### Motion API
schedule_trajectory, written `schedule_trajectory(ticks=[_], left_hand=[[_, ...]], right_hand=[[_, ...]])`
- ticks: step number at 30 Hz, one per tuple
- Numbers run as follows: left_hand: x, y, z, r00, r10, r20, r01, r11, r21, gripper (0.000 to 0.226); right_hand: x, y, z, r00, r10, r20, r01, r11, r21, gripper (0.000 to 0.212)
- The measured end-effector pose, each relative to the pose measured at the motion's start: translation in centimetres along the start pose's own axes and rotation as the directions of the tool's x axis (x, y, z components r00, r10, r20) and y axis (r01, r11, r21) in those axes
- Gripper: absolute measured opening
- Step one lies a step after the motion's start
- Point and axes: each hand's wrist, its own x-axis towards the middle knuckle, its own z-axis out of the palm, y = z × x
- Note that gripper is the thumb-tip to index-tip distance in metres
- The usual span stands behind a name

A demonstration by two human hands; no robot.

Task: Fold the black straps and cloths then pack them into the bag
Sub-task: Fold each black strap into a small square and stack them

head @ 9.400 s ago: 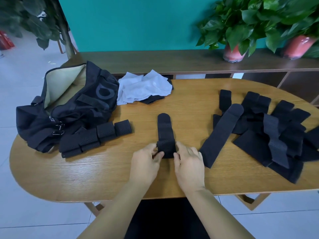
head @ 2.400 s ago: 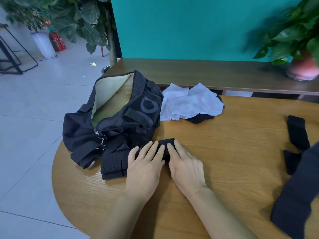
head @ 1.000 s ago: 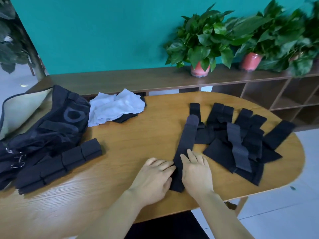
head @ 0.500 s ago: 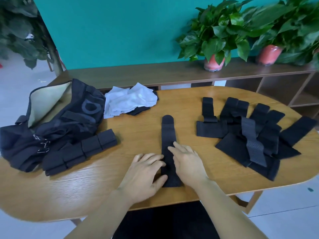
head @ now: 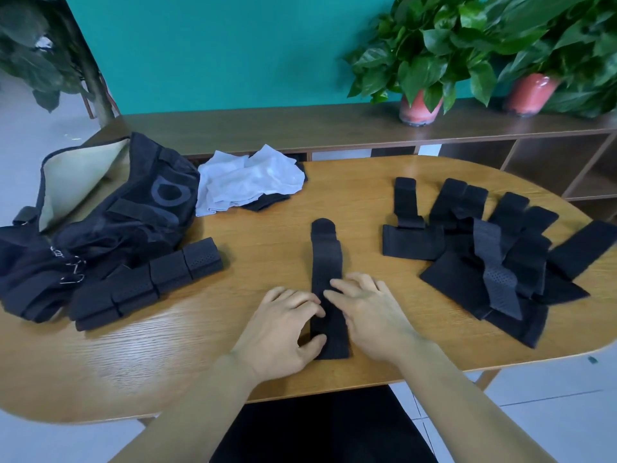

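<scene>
A long black strap lies lengthwise on the wooden table, straight ahead of me. My left hand rests flat on its near left side, thumb touching the strap's near end. My right hand lies flat on its right side, fingertips on the strap. A row of folded black straps sits against the open black bag at the left. A heap of unfolded black straps covers the table's right part.
White cloths lie over a black cloth behind the bag. A low wooden shelf with potted plants runs behind the table. The table's near edge is just below my wrists.
The last folded strap joined the row by the bag. Both hands then drew a long strap from the right heap to the table's centre and now press it flat.
</scene>
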Motion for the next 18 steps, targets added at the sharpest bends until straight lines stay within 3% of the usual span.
schedule_trajectory(ticks=[12,18], left_hand=[[0.2,-0.7,0.6,1.000,-0.002,0.007,0.003,0.999,-0.043,0.040],[0.0,-0.8,0.7,1.000,-0.025,0.018,0.026,0.997,-0.074,0.037]], right_hand=[[7.5,2.8,0.4,0.978,0.166,0.129,-0.156,0.984,-0.088,0.067],[7.7,2.9,-0.3,0.970,0.191,0.150,-0.193,0.981,-0.001,0.073]])
